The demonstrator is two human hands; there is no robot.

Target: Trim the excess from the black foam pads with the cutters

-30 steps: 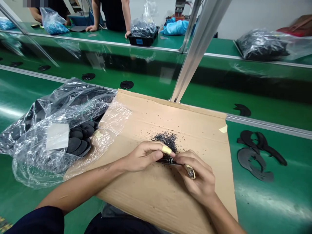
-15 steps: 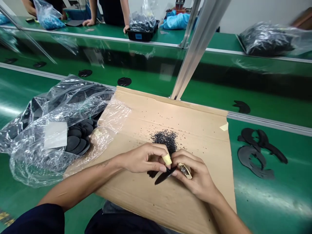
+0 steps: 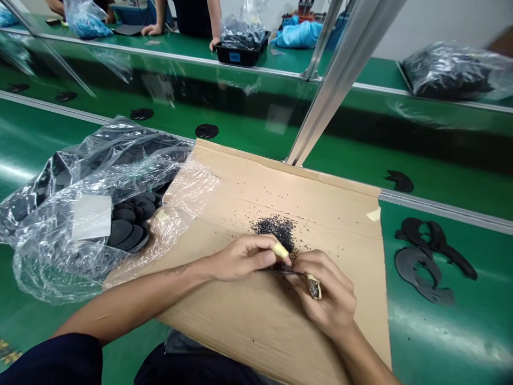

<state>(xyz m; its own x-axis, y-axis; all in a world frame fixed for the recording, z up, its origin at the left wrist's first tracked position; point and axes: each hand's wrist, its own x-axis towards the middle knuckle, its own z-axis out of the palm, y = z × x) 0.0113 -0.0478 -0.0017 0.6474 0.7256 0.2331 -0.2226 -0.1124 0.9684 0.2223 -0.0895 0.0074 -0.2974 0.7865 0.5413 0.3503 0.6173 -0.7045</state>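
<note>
Over the cardboard sheet (image 3: 224, 315), my left hand (image 3: 248, 258) pinches a thin black rubber-like disc (image 3: 285, 271), seen almost edge-on. Yellow tape wraps its index fingertip. My right hand (image 3: 326, 286) is closed at the disc's right side, around a small metal tool (image 3: 313, 287) with a pale yellow wrap; the tool's kind and working end are hidden by the fingers. Just beyond the fingers lies a heap of tiny black bits (image 3: 276, 230), thinning out across the cardboard.
At left, a clear plastic bag (image 3: 52, 256) spills black discs (image 3: 126, 230) beside a white paper (image 3: 91, 216). Black curved pieces (image 3: 420, 267) lie on the green table at right. A metal post (image 3: 344, 80) rises behind the cardboard. Across stands a person (image 3: 196, 24) near a black tray (image 3: 242, 56).
The disc has turned from a tilted face to nearly edge-on between my hands. My right hand has shifted slightly right and down. The whole view has moved a little.
</note>
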